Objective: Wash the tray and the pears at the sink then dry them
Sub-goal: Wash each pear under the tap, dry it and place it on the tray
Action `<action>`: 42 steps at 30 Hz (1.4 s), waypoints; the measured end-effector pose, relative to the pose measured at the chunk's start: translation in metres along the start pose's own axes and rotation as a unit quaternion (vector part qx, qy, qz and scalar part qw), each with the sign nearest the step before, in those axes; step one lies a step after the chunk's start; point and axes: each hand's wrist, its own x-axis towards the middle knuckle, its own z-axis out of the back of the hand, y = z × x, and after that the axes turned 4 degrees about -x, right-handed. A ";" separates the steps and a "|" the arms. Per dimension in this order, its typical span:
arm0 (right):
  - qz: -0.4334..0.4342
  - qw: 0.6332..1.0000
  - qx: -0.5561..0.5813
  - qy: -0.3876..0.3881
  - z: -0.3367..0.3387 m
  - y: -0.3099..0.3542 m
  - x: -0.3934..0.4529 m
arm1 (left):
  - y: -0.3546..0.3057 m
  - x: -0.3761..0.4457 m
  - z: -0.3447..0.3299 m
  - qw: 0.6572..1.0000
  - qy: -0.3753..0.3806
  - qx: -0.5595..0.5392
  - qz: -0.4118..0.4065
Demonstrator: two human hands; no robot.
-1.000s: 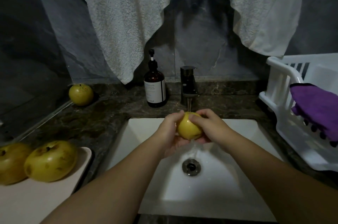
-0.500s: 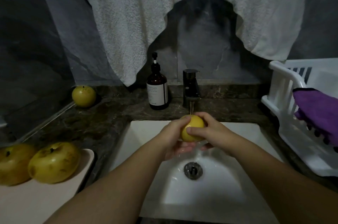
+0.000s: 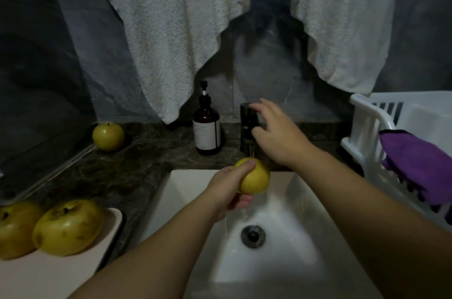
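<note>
Hanging across top of frame, white towel [image 3: 220,17]. White sink [image 3: 305,237] lower centre; tray [image 3: 49,279] lower left w/ two pears [image 3: 67,227]. Left hand [image 3: 227,188] grips wet pear [image 3: 255,177] under tap [image 3: 248,127], centre frame. Right hand [image 3: 276,132], fingers loosely spread, touches tap.

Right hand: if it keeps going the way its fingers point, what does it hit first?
The right hand reaches up and forward toward the black faucet, fingers spread around its top. The faucet comes first; it may already be touching, depth is unclear. The left hand holds the pear under the stream.
</note>
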 end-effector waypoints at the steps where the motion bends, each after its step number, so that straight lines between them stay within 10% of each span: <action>1: 0.004 1.000 -0.011 0.024 0.002 0.001 0.004 | 0.000 0.000 0.000 1.000 0.000 0.002 -0.001; 10: 0.000 0.998 -0.047 0.043 0.000 -0.007 -0.002 | 0.001 -0.003 0.001 0.999 0.006 0.038 0.002; 14: 0.005 0.998 0.022 -0.060 -0.002 -0.018 -0.045 | -0.001 -0.008 0.000 0.997 0.011 0.074 0.008; 19: -0.035 0.987 0.060 0.147 -0.040 -0.038 -0.088 | -0.002 -0.015 -0.002 0.989 0.053 0.141 0.007; 27: -0.087 0.975 0.064 0.196 -0.062 -0.050 -0.093 | -0.005 -0.022 -0.004 0.981 0.058 0.185 0.019; 35: -0.137 0.989 0.053 0.022 -0.044 -0.051 -0.082 | -0.034 -0.025 -0.002 0.971 0.033 0.235 0.043; 39: -0.164 0.976 -0.035 0.136 -0.047 -0.056 -0.093 | -0.027 -0.027 -0.004 0.963 -0.013 0.267 -0.006; 42: -0.165 0.986 0.015 0.036 -0.045 -0.057 -0.088 | -0.007 -0.027 0.001 0.962 -0.033 0.267 -0.042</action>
